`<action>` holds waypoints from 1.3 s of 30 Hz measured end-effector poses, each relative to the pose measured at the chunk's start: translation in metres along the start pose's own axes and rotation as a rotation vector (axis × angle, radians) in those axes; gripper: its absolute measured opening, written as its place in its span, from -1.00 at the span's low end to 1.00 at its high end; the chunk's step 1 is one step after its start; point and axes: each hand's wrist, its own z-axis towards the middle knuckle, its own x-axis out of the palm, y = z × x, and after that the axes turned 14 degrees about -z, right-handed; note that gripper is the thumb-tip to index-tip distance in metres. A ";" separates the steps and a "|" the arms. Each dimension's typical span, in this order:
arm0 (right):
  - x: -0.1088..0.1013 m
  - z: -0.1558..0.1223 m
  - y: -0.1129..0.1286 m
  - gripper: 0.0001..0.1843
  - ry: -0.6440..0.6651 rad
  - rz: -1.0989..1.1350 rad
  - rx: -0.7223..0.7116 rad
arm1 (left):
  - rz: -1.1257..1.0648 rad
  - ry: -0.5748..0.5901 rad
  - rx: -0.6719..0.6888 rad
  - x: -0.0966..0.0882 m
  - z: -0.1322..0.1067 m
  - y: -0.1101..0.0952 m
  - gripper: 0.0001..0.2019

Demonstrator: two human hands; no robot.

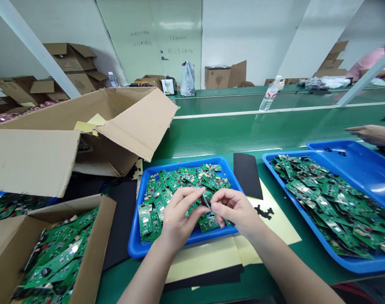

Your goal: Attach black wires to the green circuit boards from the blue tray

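Between my hands, above the blue tray (133,236), is a small circuit board (206,200) with a dark edge, seen nearly edge-on. My left hand (181,215) pinches it between thumb and fingers. My right hand (232,207) is closed at the board's right side, thumb against the fingertips; whether a small part sits in that pinch is hidden. Many green circuit boards (162,198) lie loosely piled in the tray beneath. Small black pieces (264,212) rest on a pale yellow sheet (279,223) to the right of my right hand.
At lower left stands a cardboard box (108,215) of boards, with a large open carton (141,122) behind it. Another blue tray (331,257) of boards is at right. A co-worker's hand (374,134) hovers over a further tray (366,162). A water bottle (270,96) stands behind.
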 end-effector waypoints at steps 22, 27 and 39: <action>0.000 -0.008 0.007 -0.94 -0.237 -0.640 -0.393 | -0.559 -0.082 -0.425 0.014 -0.006 -0.001 -0.70; -0.002 -0.011 0.011 -0.91 -0.121 -0.530 -0.258 | -0.604 -0.094 -0.454 0.013 -0.005 0.000 -0.78; -0.004 -0.012 0.015 -0.92 -0.090 -0.577 -0.139 | -0.590 -0.009 -0.445 0.011 -0.005 -0.001 -0.71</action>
